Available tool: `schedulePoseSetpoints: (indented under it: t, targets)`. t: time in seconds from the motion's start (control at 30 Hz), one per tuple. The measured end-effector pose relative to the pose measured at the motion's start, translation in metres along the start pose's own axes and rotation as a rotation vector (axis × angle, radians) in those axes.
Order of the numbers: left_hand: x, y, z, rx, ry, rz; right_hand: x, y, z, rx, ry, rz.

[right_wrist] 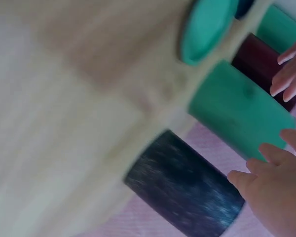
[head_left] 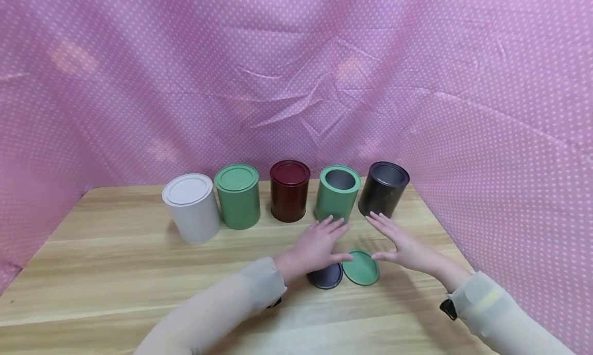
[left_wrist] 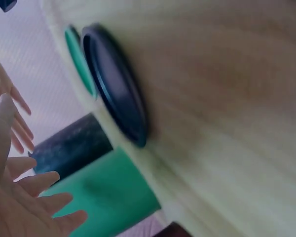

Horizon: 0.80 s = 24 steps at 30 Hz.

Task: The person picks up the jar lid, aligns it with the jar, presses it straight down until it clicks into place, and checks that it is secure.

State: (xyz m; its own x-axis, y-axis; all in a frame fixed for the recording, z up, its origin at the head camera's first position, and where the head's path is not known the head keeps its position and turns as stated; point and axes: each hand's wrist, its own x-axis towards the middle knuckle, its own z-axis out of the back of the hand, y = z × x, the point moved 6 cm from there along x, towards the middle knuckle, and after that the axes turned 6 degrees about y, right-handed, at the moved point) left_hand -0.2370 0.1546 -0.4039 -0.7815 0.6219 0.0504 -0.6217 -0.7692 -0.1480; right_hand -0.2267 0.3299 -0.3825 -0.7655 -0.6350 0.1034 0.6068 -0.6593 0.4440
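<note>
- The left hand (head_left: 317, 244) is hovering palm down over the near middle of the wooden table (head_left: 116, 272), its fingers straight and slightly apart, gripping nothing; the fingertips are reaching toward the foot of the open green tin (head_left: 337, 193).
- The right hand (head_left: 399, 242) is mirroring it just to the right, fingers spread and holding nothing, pointing toward the open black tin (head_left: 383, 189).
- Two loose lids are lying flat on the table just near of the hands: the green lid (head_left: 361, 267) between the two wrists, and the dark lid (head_left: 325, 277) touching or almost touching its left edge, partly under the left wrist. Each is lying in front of the tin whose colour it matches, which is probably why they are there.
- Farther left in the same far row, a dark red tin (head_left: 289, 190), a second green tin (head_left: 238, 195) and a white tin (head_left: 191, 207) are standing upright with lids on.
- Pink dotted cloth (head_left: 296, 77) is hanging behind and to both sides.
</note>
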Motion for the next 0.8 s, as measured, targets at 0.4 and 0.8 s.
schedulePoseSetpoints:
  t: [0.4,0.8]
  targets:
    - [0.006,-0.012,-0.036,0.034,0.207,0.007,-0.019,-0.02,-0.034,0.026,0.086,-0.027]
    - [0.007,-0.014,-0.047,0.044,0.28,0.036,-0.015,-0.033,-0.049,0.072,0.192,-0.027]
